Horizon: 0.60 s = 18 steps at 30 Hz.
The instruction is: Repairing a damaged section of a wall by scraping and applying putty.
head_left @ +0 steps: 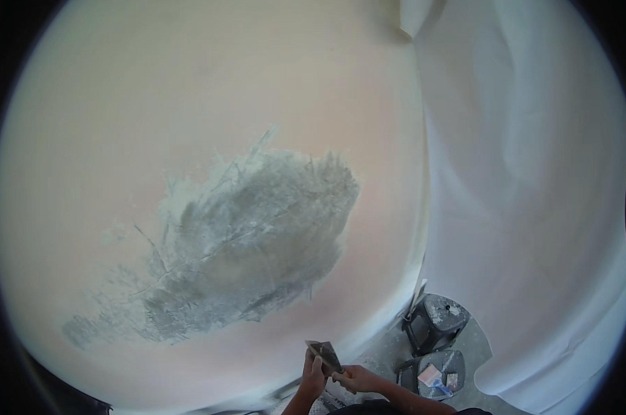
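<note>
Low in the view, in front of the wall, I hold a putty knife with a flat grey metal blade (329, 357). My left hand (313, 379) is closed around its left side, the thumb lying along it. My right hand (358, 378) is closed too, with its fingertips at the blade's lower right corner. The handle is hidden by my fingers, and I cannot tell whether a second blade lies behind the first. Beyond my hands, a broad grey patch of filler (257, 232) with rough, streaked edges spreads over the pale wall (209, 83).
A white sheet (527, 173) hangs along the right side. Two dark, spattered stools (437, 321) stand at the lower right. On the nearer stool (453, 361) lie a pinkish block (430, 375) and a blue-handled tool (443, 390). Grey floor (473, 339) shows around them.
</note>
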Available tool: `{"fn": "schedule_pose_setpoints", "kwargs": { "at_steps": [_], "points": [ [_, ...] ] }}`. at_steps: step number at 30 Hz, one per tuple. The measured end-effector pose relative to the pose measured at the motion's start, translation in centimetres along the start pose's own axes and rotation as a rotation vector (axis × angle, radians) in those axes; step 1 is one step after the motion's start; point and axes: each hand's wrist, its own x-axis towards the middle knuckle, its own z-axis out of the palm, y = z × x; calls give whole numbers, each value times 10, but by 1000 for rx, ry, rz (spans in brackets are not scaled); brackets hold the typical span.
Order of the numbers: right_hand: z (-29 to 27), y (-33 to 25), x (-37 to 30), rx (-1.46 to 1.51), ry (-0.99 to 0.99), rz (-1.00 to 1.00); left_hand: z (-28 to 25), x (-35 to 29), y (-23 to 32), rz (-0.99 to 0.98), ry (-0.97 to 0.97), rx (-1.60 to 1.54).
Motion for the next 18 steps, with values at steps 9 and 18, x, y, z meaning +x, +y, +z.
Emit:
{"fn": "schedule_pose_setpoints", "kwargs": {
  "at_steps": [9,18],
  "points": [
    [28,-43,17,29,-183,-300,-74,-48,46,285,433,-289],
    [28,-164,31,195,-128,-786,-136,-117,116,467,677,-142]
  ]
}}
